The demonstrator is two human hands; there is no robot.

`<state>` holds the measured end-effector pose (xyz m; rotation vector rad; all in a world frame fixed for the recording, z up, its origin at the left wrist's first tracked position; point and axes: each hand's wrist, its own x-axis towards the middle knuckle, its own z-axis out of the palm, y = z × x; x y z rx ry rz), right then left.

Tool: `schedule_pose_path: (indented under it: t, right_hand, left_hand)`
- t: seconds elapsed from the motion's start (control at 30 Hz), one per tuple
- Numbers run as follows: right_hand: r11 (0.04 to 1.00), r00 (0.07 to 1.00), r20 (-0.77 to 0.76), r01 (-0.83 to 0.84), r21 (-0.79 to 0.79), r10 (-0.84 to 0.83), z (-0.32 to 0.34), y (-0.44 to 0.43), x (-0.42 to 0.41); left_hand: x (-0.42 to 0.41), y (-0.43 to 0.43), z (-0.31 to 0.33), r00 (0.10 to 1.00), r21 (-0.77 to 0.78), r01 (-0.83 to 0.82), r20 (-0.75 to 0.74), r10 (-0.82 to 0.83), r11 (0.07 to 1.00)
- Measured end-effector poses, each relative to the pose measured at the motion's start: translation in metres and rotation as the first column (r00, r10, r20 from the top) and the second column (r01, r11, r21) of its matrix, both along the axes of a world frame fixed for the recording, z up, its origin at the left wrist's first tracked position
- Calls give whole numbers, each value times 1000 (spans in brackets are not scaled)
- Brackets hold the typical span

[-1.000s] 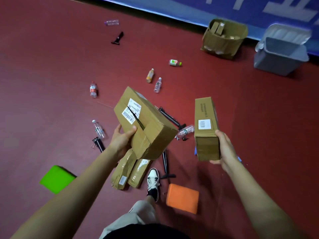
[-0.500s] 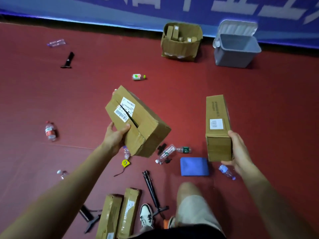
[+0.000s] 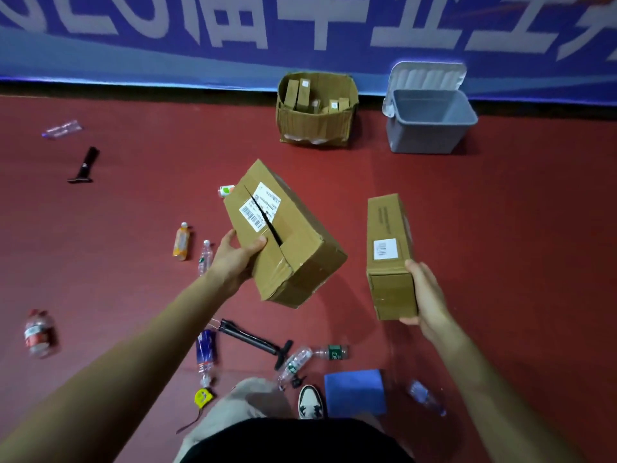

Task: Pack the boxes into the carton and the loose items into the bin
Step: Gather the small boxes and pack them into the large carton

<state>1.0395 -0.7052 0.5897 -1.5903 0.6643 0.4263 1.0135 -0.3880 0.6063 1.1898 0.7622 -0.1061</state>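
Cardboard is creasing on the wide taped box, which the left hand is gripping in front of the open carton; the right hand is clasping a narrow oblong box there too. A grey plastic bin is sitting beside the carton.

Floor: dark red, plain. Banner along floor's far edge: blue, lrg white characters, pale band at bottom. Carton: brown cardboard; packed boxes same brown, small white labels. Bin: grey; lid lighter grey-white, ribbed. Larger box: brown, white barcode label w/ black print, black slit across it. Narrow box: brown, white barcode label, faint dark print on side. Floor, left side: orange bottle w/ white cap; clear bottle w/ red label. Floor, near side: blue pad, yellow tape measure, black pump, shoe white w/ dark panels.
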Motion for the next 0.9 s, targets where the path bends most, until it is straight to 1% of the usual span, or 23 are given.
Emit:
schedule_pose_path:
  t: [0.13,0.23,0.43,0.6,0.67,0.73,0.8,0.9]
  right_hand:
    - [999,998,52,-28,18,27,22,-4,55]
    - [999,997,72,-19,39,16,31,-6,94]
    - [998,997,70,-38,51,34,27,-2,178]
    - [999,997,70,-38,21,37,17,6,282]
    - [998,996,48,-70,-7,70,17,11,328]
    - [997,998,10,-63,-34,63,21,17,370]
    - [996,997,10,-70,-59,71,26,22,411]
    - [988,993,43,-108,-108,113,35,28,466]
  left_hand:
    - [59,-13,20,999,0,-6,32,6,1000]
    - [103,-19,31,999,-20,10,50,-9,1000]
    - [194,-25,18,998,-52,33,49,-30,998]
    - [297,-16,-9,999,-84,31,19,-30,996]
    - [343,-12,-13,1000,-113,20,1,-20,993]
    - [385,-11,-13,1000,-131,-15,-25,12,991]
    - [423,-11,-13,999,-121,-34,-39,29,992]
    - [478,-5,-7,999,-92,-19,-43,15,996]
